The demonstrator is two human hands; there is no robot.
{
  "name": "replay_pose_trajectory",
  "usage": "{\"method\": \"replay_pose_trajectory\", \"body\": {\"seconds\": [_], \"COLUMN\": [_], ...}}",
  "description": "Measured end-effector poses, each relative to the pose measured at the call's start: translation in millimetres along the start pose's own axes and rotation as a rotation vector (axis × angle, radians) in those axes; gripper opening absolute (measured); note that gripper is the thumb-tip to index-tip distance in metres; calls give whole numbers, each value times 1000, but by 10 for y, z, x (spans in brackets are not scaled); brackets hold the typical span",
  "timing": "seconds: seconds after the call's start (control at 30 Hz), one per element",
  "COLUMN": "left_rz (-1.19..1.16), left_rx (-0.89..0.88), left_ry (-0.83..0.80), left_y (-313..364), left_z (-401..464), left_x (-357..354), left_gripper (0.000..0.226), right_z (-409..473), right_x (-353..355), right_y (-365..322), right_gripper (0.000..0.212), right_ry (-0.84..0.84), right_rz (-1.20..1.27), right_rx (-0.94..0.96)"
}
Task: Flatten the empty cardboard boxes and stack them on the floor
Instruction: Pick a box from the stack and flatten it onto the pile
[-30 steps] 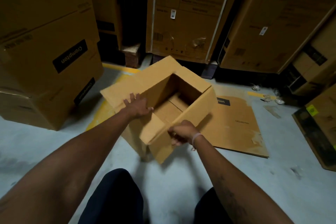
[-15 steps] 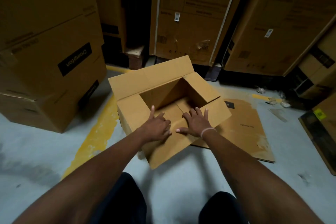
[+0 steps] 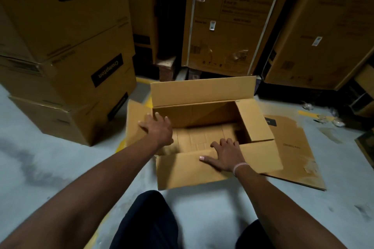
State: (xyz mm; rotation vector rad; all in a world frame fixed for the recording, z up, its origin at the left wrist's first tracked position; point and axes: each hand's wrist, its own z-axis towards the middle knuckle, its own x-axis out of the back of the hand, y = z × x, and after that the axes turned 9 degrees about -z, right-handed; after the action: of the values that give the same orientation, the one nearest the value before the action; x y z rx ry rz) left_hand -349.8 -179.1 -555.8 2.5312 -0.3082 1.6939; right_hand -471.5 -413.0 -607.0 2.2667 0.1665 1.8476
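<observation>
An empty brown cardboard box [image 3: 202, 91] stands on the grey floor in front of me, its top flaps spread open and the inside bare. My left hand [image 3: 157, 129] lies flat with fingers apart on the box's left flap, at the rim. My right hand [image 3: 224, 153] presses palm-down on the near flap, fingers spread over its edge. A flattened cardboard box [image 3: 293, 147] lies on the floor under and to the right of the open box.
Stacked Crompton cartons [image 3: 66, 50] stand close on the left. Tall cartons [image 3: 232, 18] line the back and right [image 3: 327, 26]. Small bits of litter [image 3: 332, 120] lie at the far right. My dark-trousered knees [image 3: 147, 222] are just below the box.
The box has turned square to me and its flaps have spread wider. My hands have moved apart, the left onto the left flap, the right onto the near flap.
</observation>
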Motion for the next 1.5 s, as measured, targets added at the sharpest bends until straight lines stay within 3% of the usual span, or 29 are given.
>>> {"method": "replay_pose_trajectory", "body": {"seconds": [0.07, 0.17, 0.4, 0.57, 0.77, 0.9, 1.03, 1.1, 1.17, 1.3, 1.37, 1.5], "left_rz": [-145, -132, -242, -357, -402, -355, -114, -90, -237, -409, -311, -247], "left_rx": [31, 3, -74, -121, -193, -172, -126, -216, -386, -772, -881, -865], "left_ry": [-58, -63, -101, -51, -38, -36, 60, 94, 77, -60, 38, 400], "left_y": [-145, -228, -336, -333, -337, -318, -194, 1, 283, 992, 1320, 1584], "left_z": [117, 191, 314, 339, 432, 460, 351, 218, 20, -515, -713, -893], "left_x": [-277, -559, -511, -544, -607, -583, -562, -497, -393, 42, 226, 481], "left_gripper": [106, 99, 107, 102, 128, 124, 114, 113, 112, 107, 111, 79], "right_z": [-20, 74, 293, 458, 582, 531, 427, 373, 318, 357, 396, 362], "right_x": [-19, 10, -31, -118, -250, -201, -83, -9, 123, 571, 860, 1415], "right_y": [22, 192, 1106, 1575, 1703, 1787, 1818, 1808, 1750, 1682, 1655, 1556], "right_gripper": [89, 78, 90, 108, 111, 105, 104, 103, 101, 81, 72, 20], "right_ry": [11, -4, 143, -175, -209, -280, -312, -298, -222, -55, -43, -109], "right_rz": [113, 197, -83, 267, 496, 580, 432, 431, 504, 705, 736, 689], "right_rx": [-11, -39, -456, -527, -518, -549, -620, -671, -794, -971, -972, -781]}}
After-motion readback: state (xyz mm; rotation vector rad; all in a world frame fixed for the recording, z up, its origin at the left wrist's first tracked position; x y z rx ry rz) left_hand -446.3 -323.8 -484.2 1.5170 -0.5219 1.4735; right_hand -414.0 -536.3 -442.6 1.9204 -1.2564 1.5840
